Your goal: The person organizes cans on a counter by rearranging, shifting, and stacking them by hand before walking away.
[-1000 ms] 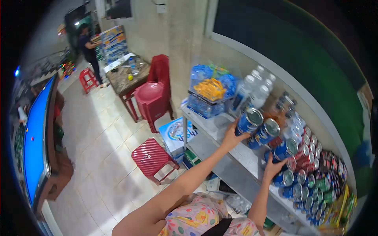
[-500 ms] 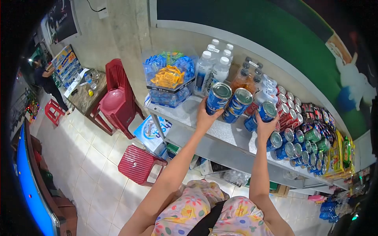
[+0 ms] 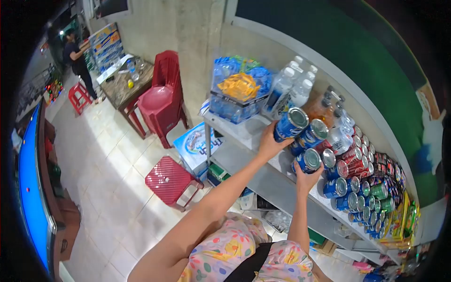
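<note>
My left hand [image 3: 274, 142] is wrapped round a tall blue can [image 3: 291, 123] at the shelf's front edge. Right beside that can stands another blue can [image 3: 314, 133], stacked on a lower one. My right hand [image 3: 308, 179] grips a shorter blue can [image 3: 307, 160], its silver lid facing up, just in front of the stack. Another silver-lidded can [image 3: 328, 159] is close behind it. Rows of blue cans [image 3: 346, 201] and red cans [image 3: 355, 162] fill the shelf [image 3: 239, 134] to the right. White-capped bottles [image 3: 299, 93] stand behind my left hand.
A clear box of blue and yellow packets [image 3: 238, 89] sits at the shelf's left end. On the floor are a red stool [image 3: 170, 181], a blue-white carton [image 3: 192, 143] and stacked red chairs [image 3: 162, 101]. A person [image 3: 77, 58] stands far left; a blue-topped table [image 3: 30, 178] is nearer.
The view has swung left since half a second ago. My right hand has moved with its can leftward, closer to the stacked cans and my left hand. My left hand still holds its can.
</note>
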A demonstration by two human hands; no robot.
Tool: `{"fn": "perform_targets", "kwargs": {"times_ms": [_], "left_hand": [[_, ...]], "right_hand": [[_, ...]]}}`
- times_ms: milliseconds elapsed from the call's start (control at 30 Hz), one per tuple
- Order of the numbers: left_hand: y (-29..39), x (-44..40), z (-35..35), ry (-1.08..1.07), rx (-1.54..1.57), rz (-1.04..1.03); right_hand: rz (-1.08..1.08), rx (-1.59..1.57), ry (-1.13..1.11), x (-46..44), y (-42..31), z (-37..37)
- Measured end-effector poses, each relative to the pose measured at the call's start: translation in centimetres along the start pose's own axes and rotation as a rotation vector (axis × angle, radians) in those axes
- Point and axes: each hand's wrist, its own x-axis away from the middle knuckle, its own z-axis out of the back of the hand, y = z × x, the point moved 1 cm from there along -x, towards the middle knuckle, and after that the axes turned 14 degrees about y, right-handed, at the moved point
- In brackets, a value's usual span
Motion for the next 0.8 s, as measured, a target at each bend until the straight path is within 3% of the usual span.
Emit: {"fn": "perform_targets", "kwargs": {"times_ms": [67, 133, 200, 267, 333, 433, 533, 633, 700, 800], "left_hand": [[0.6, 1.0, 1.4, 0.063, 0.012, -0.041], [2.1, 3.3, 6.4, 0.037, -0.130, -0.119], [0.7, 6.7, 12.0, 0.074, -0.169, -0.065], [-2.1, 10.1, 17.1, 0.181, -0.197, 0.137], [-4.2, 12.0, 21.4, 0.132, -0.274, 0.402], [-3.8, 11.3, 23.4, 0.165, -0.177, 0.433], [7.3, 2.2, 24.0, 0.221, 0.115, 0.323], [16.7, -4.5, 28.0, 0.215, 0.608, -0.400], [20.0, -5.2, 30.1, 0.212, 0.582, -0.494], [21.6, -4.0, 30.9, 0.160, 0.449, -0.471]], "right_hand": [[-0.012, 0.021, 0.008, 0.5, 0.5, -0.5], [0.027, 0.015, -0.013, 0.6, 1.0, -0.6], [0.037, 0.007, -0.044, 0.7, 1.0, -0.5], [0.088, 0.050, -0.003, 0.5, 1.8, -0.8], [0.116, 0.089, 0.012, 0.6, 2.2, -1.1], [0.129, 0.054, -0.016, 0.8, 1.2, -1.2], [0.188, 0.108, 0.005, 0.9, 1.0, -1.3], [0.205, 0.081, 0.012, 0.9, 1.4, -1.5], [0.183, 0.117, 0.008, 1.0, 1.3, -1.3], [0.176, 0.136, 0.026, 0.7, 2.3, -1.5]]}}
